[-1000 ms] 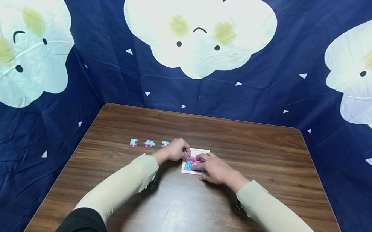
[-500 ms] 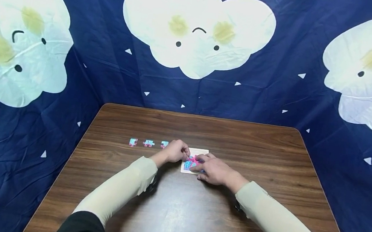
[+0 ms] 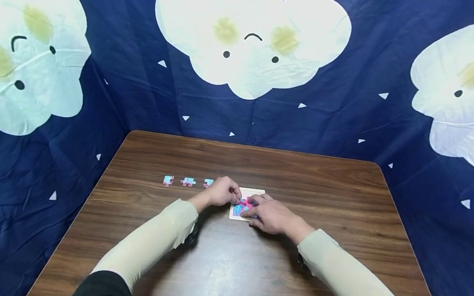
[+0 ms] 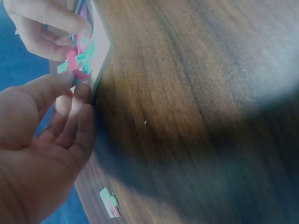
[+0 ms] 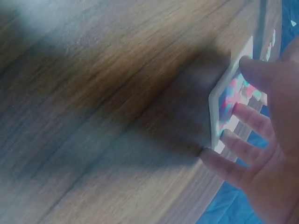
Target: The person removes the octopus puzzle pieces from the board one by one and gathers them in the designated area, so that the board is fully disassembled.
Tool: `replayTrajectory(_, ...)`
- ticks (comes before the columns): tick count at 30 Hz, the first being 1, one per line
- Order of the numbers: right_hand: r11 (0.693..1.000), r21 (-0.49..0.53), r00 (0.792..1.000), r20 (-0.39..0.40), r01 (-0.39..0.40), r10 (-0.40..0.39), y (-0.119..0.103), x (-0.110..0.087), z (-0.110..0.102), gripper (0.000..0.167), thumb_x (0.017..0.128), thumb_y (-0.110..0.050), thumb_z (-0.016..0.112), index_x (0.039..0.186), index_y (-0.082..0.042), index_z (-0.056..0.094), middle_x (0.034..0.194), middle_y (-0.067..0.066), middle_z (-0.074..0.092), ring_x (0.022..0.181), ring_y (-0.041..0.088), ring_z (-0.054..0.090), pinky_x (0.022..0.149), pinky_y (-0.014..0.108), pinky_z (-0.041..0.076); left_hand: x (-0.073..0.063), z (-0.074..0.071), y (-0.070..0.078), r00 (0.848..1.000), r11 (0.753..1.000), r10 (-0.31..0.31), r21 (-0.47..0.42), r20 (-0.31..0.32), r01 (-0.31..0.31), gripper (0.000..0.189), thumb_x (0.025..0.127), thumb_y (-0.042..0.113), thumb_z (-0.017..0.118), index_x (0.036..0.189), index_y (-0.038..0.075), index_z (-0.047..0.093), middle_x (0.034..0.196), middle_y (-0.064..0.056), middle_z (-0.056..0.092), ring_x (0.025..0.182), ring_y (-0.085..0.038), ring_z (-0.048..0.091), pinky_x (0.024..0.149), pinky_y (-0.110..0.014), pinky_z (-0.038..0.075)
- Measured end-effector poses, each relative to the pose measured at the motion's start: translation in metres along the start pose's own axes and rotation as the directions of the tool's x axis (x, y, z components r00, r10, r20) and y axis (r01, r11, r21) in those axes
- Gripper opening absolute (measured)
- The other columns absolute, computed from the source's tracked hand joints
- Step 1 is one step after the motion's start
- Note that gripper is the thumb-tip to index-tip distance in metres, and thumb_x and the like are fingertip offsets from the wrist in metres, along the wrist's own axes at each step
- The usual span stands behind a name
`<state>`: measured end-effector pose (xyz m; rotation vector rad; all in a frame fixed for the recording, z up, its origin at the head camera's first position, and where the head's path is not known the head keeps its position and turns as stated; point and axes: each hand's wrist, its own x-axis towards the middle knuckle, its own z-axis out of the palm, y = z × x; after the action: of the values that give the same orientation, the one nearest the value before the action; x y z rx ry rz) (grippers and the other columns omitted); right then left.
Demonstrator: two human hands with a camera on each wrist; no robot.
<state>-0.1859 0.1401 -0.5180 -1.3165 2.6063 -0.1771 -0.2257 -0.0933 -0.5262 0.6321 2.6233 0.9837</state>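
A small jigsaw puzzle in a white-rimmed tray lies on the table, its filled part pink and blue. At the tray's left side my left hand pinches a pink jigsaw piece between thumb and fingertips, right over the puzzle's edge. My right hand rests on the tray's right side with its fingers spread. In the right wrist view its thumb lies at the near rim and other fingertips touch the puzzle and the far corner. The right hand hides part of the picture.
Left of the tray, three loose blue-and-pink jigsaw pieces lie in a row: one at the left, one in the middle, one near the left hand. The brown wooden table is backed by a dark blue cloth with clouds.
Both hands stay at the tray, with only tiny shifts of the left fingers holding the piece. The whole head view drifts slightly; the loose pieces keep their row.
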Motion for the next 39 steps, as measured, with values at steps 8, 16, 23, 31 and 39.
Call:
replayTrajectory(8,1.000,-0.025,1.000,-0.005,-0.014,0.014,-0.002,-0.002,0.009,0.047,0.101,-0.038,0.062,0.148,-0.037,0.055,0.156,0.011,0.045,0.140,0.037,0.043,0.109,0.057,0.043,-0.001,-0.005,0.005,1.000,1.000,-0.013,0.026,0.017,0.013,0.008,0.081,0.003,0.080,0.086,0.009,0.079,0.075,0.002,0.072,0.075,-0.006,0.060,0.081,-0.029,0.052)
replayTrajectory(16,0.998,-0.003,0.998,-0.039,-0.055,0.055,-0.005,-0.002,0.019,0.045,0.102,-0.042,0.059,0.147,-0.035,0.056,0.157,0.011,0.043,0.143,0.035,0.040,0.110,0.059,0.040,0.000,-0.001,0.003,0.999,0.998,-0.025,0.060,0.025,0.023,0.009,0.082,0.004,0.080,0.088,0.011,0.080,0.077,0.002,0.073,0.076,-0.007,0.060,0.082,-0.030,0.052)
replayTrajectory(23,0.998,0.054,0.992,-0.126,-0.015,0.022,-0.006,-0.002,0.020,0.040,0.102,-0.035,0.062,0.141,-0.031,0.063,0.151,0.013,0.050,0.138,0.033,0.048,0.113,0.054,0.040,0.002,-0.001,0.002,1.000,0.997,-0.001,0.073,0.017,0.000,0.009,0.081,0.005,0.081,0.087,0.012,0.080,0.077,0.001,0.073,0.075,-0.007,0.060,0.081,-0.030,0.052)
replayTrajectory(31,0.991,0.127,0.990,-0.130,-0.034,0.051,-0.010,0.000,0.017,0.036,0.098,-0.030,0.068,0.134,-0.029,0.070,0.147,0.015,0.051,0.134,0.034,0.048,0.109,0.054,0.043,0.003,-0.004,-0.002,0.999,1.000,-0.010,-0.021,0.053,0.011,0.010,0.081,0.004,0.080,0.087,0.011,0.081,0.073,0.005,0.072,0.069,-0.003,0.060,0.073,-0.024,0.051)
replayTrajectory(39,0.988,0.149,0.995,-0.077,-0.049,0.061,-0.008,-0.001,0.016,0.040,0.099,-0.033,0.067,0.139,-0.031,0.066,0.152,0.014,0.046,0.139,0.035,0.043,0.110,0.056,0.041,0.000,-0.005,-0.005,0.997,0.996,0.041,-0.082,0.069,-0.036,0.010,0.081,0.001,0.078,0.088,0.008,0.080,0.077,0.003,0.073,0.073,-0.005,0.058,0.072,-0.024,0.050)
